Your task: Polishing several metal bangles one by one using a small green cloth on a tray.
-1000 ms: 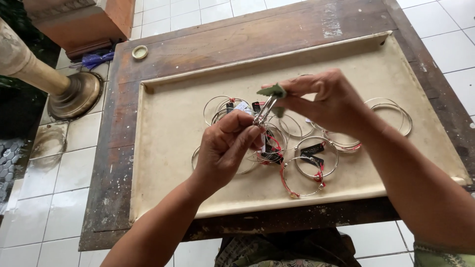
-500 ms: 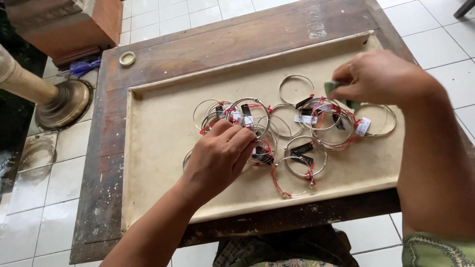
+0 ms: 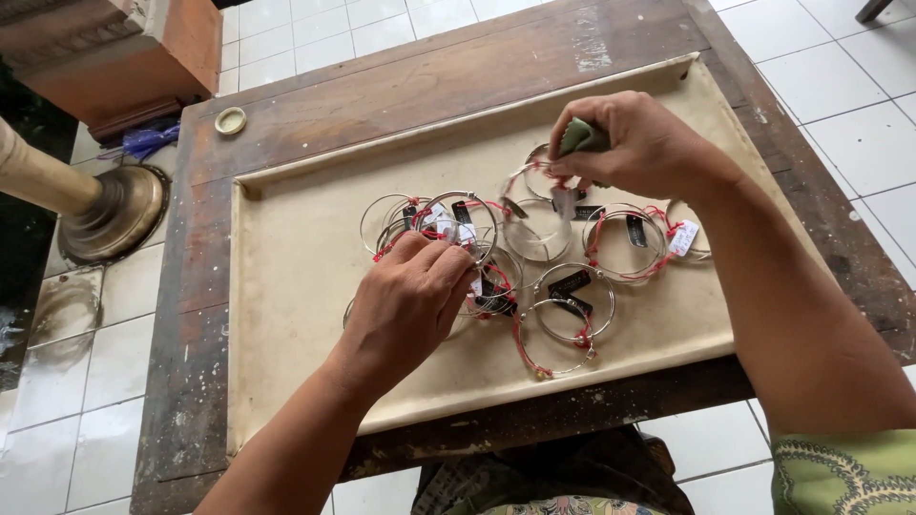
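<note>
Several thin silver bangles (image 3: 572, 319) with red strings and small black tags lie spread over a cream padded tray (image 3: 296, 277) set in a dark wooden table. My left hand (image 3: 410, 300) rests on the left part of the heap and its fingertips pinch one bangle (image 3: 458, 215) that stands tilted up. My right hand (image 3: 634, 143) hovers over the upper middle of the tray, holding a small green cloth (image 3: 580, 136) between thumb and fingers, with a red-strung bangle (image 3: 534, 176) just under the fingertips.
The dark wooden table (image 3: 382, 91) frames the tray; a small round cap (image 3: 230, 120) lies at its far left corner. Left of the table a brass stand base (image 3: 114, 210) sits on white floor tiles, with a wooden box (image 3: 114, 52) behind it.
My right hand with the green cloth swung out to the right, then came back toward the upper middle. My left hand lowered onto the heap and now pinches a bangle.
</note>
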